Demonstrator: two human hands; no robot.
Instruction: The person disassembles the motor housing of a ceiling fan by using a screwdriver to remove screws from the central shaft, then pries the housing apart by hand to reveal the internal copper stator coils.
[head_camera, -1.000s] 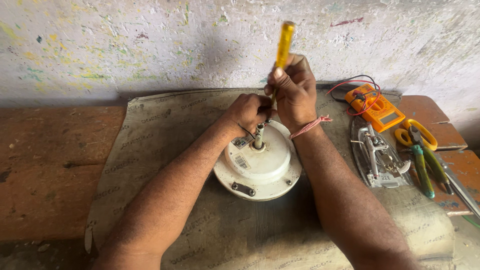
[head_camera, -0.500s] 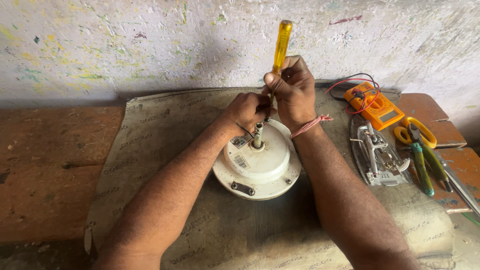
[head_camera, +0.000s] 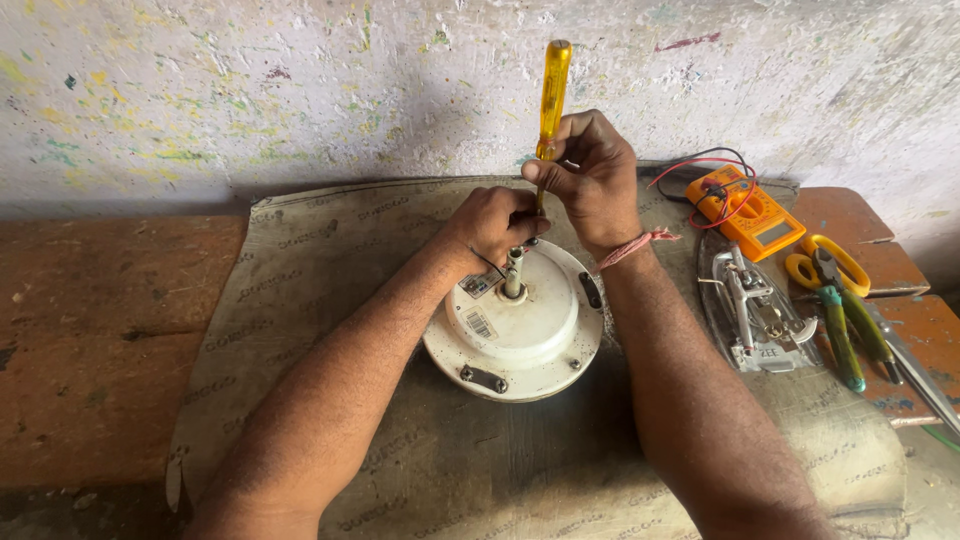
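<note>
Worn brown-red bench top (head_camera: 100, 330) at far left, bare where visible. A grey-brown printed fibre mat (head_camera: 330, 270) covers the bench middle.

Left hand (head_camera: 495, 222): fingers curled narrow at the far rim of the round white metal fan motor housing (head_camera: 520, 325), beside its upright steel centre shaft (head_camera: 513, 272); what the fingers pinch is hidden. Housing lies flat on the mat, centre of view, between both forearms.

Right hand (head_camera: 590, 175): closed around the lower part of a translucent yellow-handled screwdriver (head_camera: 551, 95), held near upright, tip pointing down between the 2 hands; tip not visible. Pink thread band on the right wrist.

Right of the housing: a metal iron soleplate (head_camera: 755, 310), an orange multimeter with red and black leads (head_camera: 745, 205) behind it, yellow-handled scissors (head_camera: 830, 262), green-handled pliers (head_camera: 845, 335).
</note>
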